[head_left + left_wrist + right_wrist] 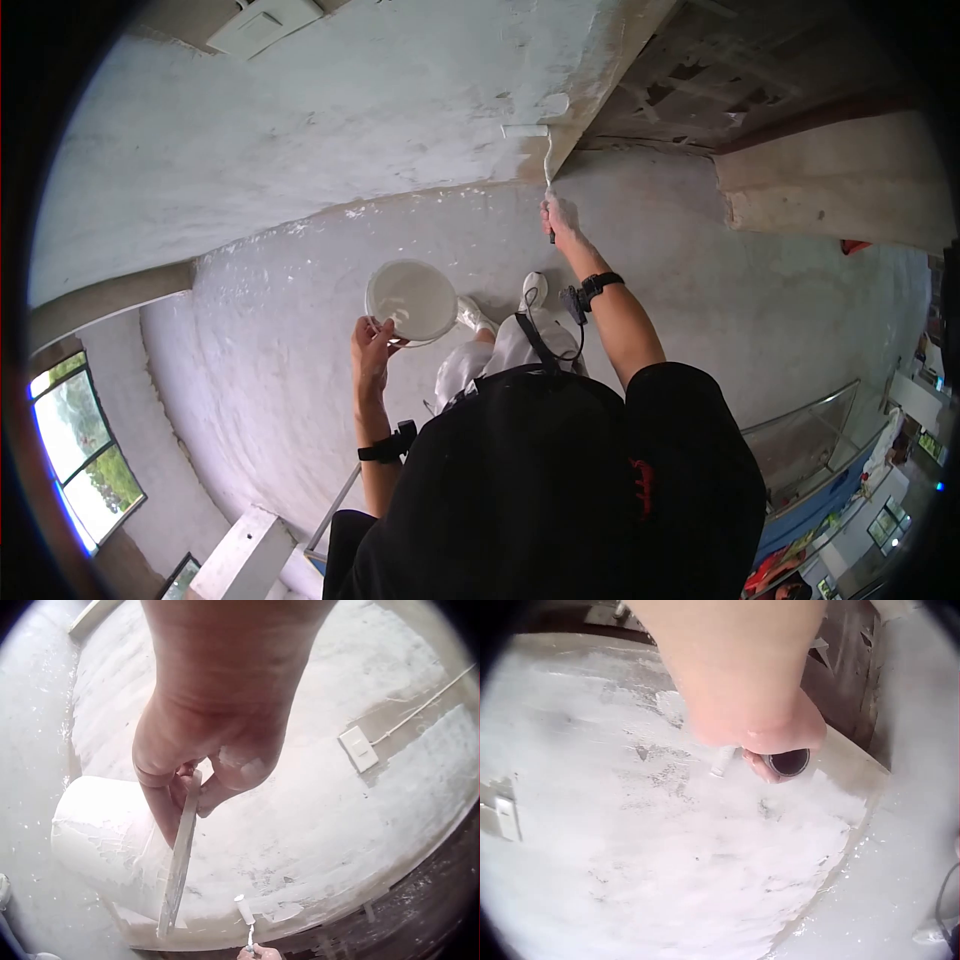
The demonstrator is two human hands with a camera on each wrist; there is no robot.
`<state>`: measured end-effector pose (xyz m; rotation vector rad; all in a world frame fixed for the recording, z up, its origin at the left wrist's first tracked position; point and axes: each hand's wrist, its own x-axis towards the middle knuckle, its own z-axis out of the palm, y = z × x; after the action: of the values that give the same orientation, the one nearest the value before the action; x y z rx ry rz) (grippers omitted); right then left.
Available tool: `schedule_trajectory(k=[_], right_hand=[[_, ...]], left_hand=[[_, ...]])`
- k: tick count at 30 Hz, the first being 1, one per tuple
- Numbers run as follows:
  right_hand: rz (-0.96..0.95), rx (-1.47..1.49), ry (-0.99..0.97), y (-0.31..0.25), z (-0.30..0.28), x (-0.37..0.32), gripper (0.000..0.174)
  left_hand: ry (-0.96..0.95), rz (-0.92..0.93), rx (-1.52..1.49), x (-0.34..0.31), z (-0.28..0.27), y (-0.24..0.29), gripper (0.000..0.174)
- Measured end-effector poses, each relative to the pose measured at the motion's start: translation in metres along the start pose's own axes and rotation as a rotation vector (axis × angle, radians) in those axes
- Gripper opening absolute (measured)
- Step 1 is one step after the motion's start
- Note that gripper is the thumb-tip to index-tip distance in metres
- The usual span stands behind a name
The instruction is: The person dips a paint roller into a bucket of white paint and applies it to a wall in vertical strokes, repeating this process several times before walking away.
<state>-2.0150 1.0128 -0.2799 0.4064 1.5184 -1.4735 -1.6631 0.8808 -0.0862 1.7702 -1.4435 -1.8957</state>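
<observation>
In the head view my left hand [374, 350] grips the rim of a white bucket [412, 298], which has pale paint inside. The left wrist view shows fingers and thumb pinching that rim, with paint smears down the bucket's side [101, 832]. My right hand [562, 215] is wrapped round the handle of a paint roller. Its white roller sleeve [526, 131] lies at the wall surface, near the wall's right edge. From the right wrist, the dark end of the handle [789, 763] pokes out of the fist, and the sleeve [721, 761] is partly hidden behind the hand.
A patchy, white-coated wall [330, 120] stands in front, with a light switch [265, 25] on it. White spatters dot the grey floor [270, 300] along its base. To the right is a dark recess [700, 80]. Metal railing [810, 405] stands behind on the right.
</observation>
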Motion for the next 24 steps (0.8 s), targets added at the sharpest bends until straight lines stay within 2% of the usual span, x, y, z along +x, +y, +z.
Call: schedule_trajectory(k=[5, 11, 14, 19, 24], right_hand=[[0.025, 0.003, 0.001, -0.008, -0.003, -0.015, 0.035], [-0.104, 0.069, -0.127, -0.070, -0.044, -0.070, 0.029], [-0.097, 0.035, -0.091, -0.092, -0.047, -0.089, 0.030], [-0.020, 0.029, -0.112, -0.065, -0.051, -0.044, 0.032], [0.077, -0.055, 0.007, -0.034, -0.044, 0.008, 0.033]], left_hand=[[-0.006, 0.018, -0.021, 0.002, -0.004, -0.005, 0.016], [0.042, 0.037, -0.046, 0.000, 0.000, -0.004, 0.016], [0.056, 0.041, -0.060, 0.002, -0.002, -0.010, 0.017], [0.059, 0.032, -0.086, 0.002, 0.004, -0.010, 0.017], [0.054, 0.027, -0.058, 0.005, 0.001, -0.015, 0.017]])
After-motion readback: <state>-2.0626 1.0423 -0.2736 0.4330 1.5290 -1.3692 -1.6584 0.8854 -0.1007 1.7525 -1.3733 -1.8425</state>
